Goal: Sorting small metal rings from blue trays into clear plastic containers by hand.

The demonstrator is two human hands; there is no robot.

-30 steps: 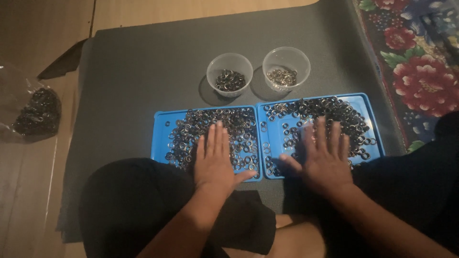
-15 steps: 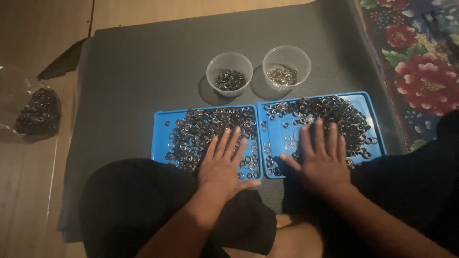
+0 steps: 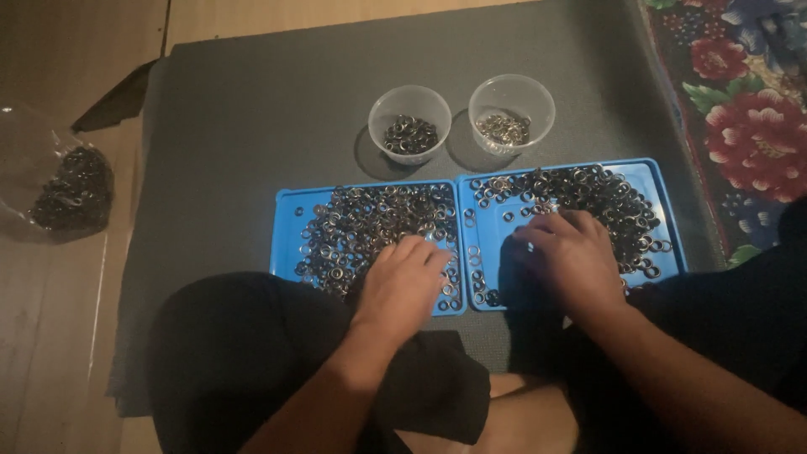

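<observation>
Two blue trays lie side by side on a dark grey mat. The left tray (image 3: 287, 220) and the right tray (image 3: 664, 210) both hold several small metal rings (image 3: 378, 214). My left hand (image 3: 403, 282) rests on the rings at the near edge of the left tray, fingers curled down. My right hand (image 3: 567, 256) lies on the right tray, fingers bent onto the rings. Whether either hand pinches a ring is hidden under the fingers.
Two clear plastic cups stand behind the trays: the left cup (image 3: 409, 105) holds dark rings, the right cup (image 3: 513, 97) holds lighter ones. A clear bag of dark rings (image 3: 71, 189) lies on the wooden floor at left. A flowered rug (image 3: 740, 109) borders the mat at right.
Both hands lay flat with fingers spread on the trays; now the fingers have curled in and the hands have drawn slightly toward me.
</observation>
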